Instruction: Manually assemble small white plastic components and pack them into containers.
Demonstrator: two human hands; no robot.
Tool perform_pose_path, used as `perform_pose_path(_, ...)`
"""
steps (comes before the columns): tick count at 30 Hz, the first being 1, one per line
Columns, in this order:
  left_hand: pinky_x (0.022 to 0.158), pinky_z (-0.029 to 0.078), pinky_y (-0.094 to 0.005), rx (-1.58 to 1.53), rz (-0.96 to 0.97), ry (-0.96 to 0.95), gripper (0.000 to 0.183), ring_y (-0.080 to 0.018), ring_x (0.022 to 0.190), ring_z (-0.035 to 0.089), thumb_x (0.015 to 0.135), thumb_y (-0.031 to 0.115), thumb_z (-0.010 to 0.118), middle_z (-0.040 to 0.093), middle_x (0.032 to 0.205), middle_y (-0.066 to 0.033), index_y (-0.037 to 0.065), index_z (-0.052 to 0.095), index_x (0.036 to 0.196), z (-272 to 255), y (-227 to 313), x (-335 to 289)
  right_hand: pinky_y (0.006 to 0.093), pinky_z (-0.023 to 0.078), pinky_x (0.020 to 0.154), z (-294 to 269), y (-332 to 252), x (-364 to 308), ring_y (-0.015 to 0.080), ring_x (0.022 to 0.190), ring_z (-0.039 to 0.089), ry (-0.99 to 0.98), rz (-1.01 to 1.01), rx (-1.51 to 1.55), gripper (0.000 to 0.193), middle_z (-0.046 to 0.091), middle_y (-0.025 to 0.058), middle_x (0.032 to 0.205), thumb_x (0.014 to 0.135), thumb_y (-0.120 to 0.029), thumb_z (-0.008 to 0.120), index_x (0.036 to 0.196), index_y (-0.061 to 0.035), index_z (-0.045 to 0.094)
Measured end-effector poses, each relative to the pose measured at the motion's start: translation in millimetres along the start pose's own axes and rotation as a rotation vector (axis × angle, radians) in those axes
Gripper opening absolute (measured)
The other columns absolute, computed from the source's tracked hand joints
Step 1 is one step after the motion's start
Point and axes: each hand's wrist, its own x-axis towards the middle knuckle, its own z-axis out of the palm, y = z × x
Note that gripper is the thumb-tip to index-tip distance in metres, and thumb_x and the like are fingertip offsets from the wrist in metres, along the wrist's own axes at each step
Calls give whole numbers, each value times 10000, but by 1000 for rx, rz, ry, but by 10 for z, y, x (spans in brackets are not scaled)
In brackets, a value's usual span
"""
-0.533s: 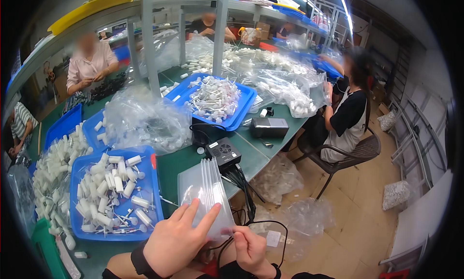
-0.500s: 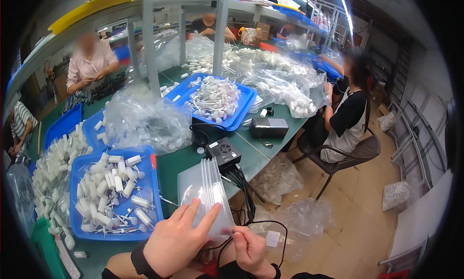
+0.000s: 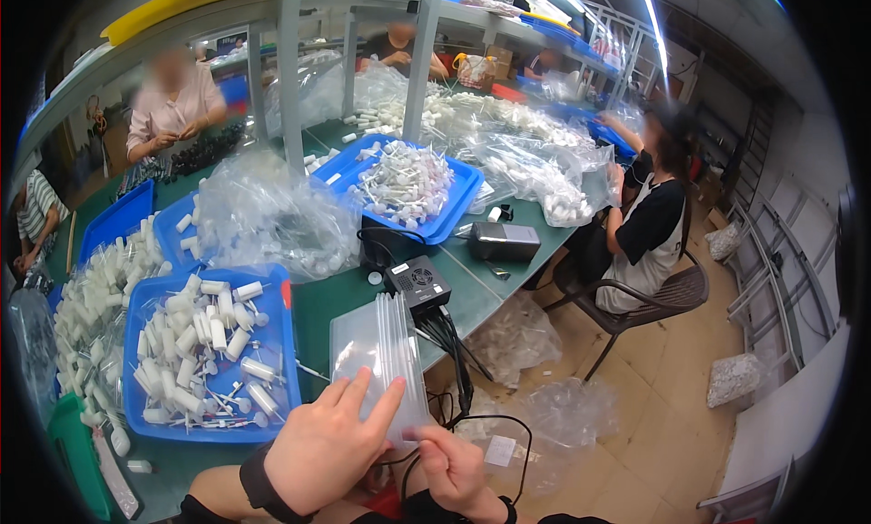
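Note:
A stack of clear plastic bags point(image 3: 379, 332) lies at the table's near edge, its right side fanned into several layers. Across its near part rests my left hand point(image 3: 319, 447), fingers spread and lying flat on the plastic. My right hand point(image 3: 456, 474) is closed in a pinch at the stack's near right corner, thumb against fingers; how many layers it holds I cannot tell. Left of the hands stands a blue tray point(image 3: 292, 379) with white cylindrical tubes point(image 3: 218, 332) and thin-stemmed caps heaped in it.
A black box with a fan point(image 3: 417, 284) and thick black cables point(image 3: 446, 338) sits just beyond the bags. Another blue tray point(image 3: 464, 197) of small white parts stands farther back. A large clear bag point(image 3: 272, 220) bulges at left. A co-worker sits in a brown chair point(image 3: 667, 297) at right.
The whole view has shifted slightly. Both hands keep nearly the same place on the bags, the left one spread, the right one pinching.

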Motion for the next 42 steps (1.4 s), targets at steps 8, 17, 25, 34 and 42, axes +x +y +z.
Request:
perform_pose_path(8,749,524,-351,-76,-26,-24,822,-319,899,615,695,154,731,538,1127,-235,206,350,1421,-89,15,20,350,457,797,26,136,18,281,844,616,163,-88,-169,227,652,124,847,916,-130,473,941,20,641)
perform_pose_path(17,735,524,-353,-21,-14,7,838,-322,883,612,686,137,733,533,1117,-246,227,347,1424,-45,32,22,365,446,823,85,64,17,303,884,599,98,-193,-227,207,646,148,907,910,-123,489,921,21,637)
perform_pose_path(25,717,530,-359,-9,-4,9,803,-322,877,616,692,155,724,537,1106,-257,250,376,1410,-37,37,7,364,449,761,68,163,15,304,817,599,85,-255,-228,152,635,136,912,849,-91,588,961,5,626)
perform_pose_path(34,679,520,-327,80,82,74,554,-311,846,630,731,190,642,541,1086,-291,182,528,1273,59,-42,-20,394,457,705,118,139,15,329,788,594,-100,-181,-185,253,612,149,875,779,-146,696,950,9,593)
perform_pose_path(42,600,496,-323,69,0,39,375,-297,687,634,707,172,637,561,986,-281,105,540,1063,-126,-41,-87,356,462,738,198,228,16,302,814,592,-32,-185,-251,261,623,92,905,708,-27,686,960,-37,619)
